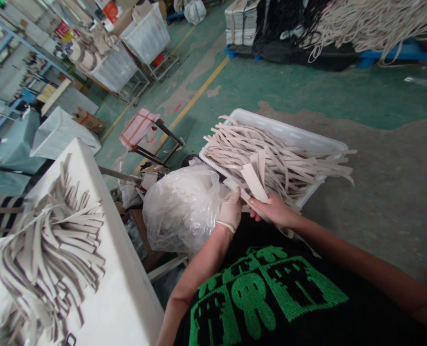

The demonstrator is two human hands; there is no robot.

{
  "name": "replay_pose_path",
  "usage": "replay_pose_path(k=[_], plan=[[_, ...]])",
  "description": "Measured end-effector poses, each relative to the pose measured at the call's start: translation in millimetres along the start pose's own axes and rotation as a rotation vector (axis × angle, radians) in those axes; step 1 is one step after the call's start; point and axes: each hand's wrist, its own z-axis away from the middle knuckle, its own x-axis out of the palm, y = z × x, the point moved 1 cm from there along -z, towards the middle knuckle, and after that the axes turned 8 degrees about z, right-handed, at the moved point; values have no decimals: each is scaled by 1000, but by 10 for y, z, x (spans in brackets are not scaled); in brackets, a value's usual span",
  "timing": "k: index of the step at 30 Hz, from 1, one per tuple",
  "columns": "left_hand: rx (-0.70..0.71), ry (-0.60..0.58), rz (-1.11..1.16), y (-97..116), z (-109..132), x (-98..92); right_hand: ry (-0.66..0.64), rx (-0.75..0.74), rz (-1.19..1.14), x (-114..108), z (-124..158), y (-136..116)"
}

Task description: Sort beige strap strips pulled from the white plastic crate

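Note:
My left hand (230,210), in a pale glove, and my bare right hand (273,209) meet just in front of my black shirt with green print. Both are closed on a short bundle of beige fabric strips (253,181) that sticks up between them. Right behind the hands stands a white plastic tub (299,135) heaped with several long beige strips (271,158) that hang over its rim. A clear plastic bag (183,207) stuffed with more strips sits against my left wrist.
A white table (119,288) at the left carries a heap of beige and dark strips (51,240). A small stool with a pink cushion (140,129) stands on the green floor. White bins (146,33), shelving and piled cord (372,24) line the back.

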Motion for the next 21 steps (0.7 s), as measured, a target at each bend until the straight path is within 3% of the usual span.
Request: replay_pose_path(k=[3, 5, 8, 10, 14, 16, 21], plan=[[71, 100, 17, 99, -43, -54, -66, 8, 24, -1, 10, -59], [56, 116, -14, 73, -42, -64, -36, 26, 62, 1, -3, -99], [-22, -14, -52, -65, -3, -22, 68, 2, 67, -18, -70, -186], [-36, -68, -42, -91, 6, -12, 54, -35, 24, -40, -90, -219], [-7, 84, 4, 92, -55, -133, -117, 9, -54, -54, 28, -105], [-11, 147, 27, 149, -71, -189, -139, 60, -28, -41, 95, -12], [-40, 31, -23, -66, 32, -118, -7, 52, 29, 11, -1, -29]])
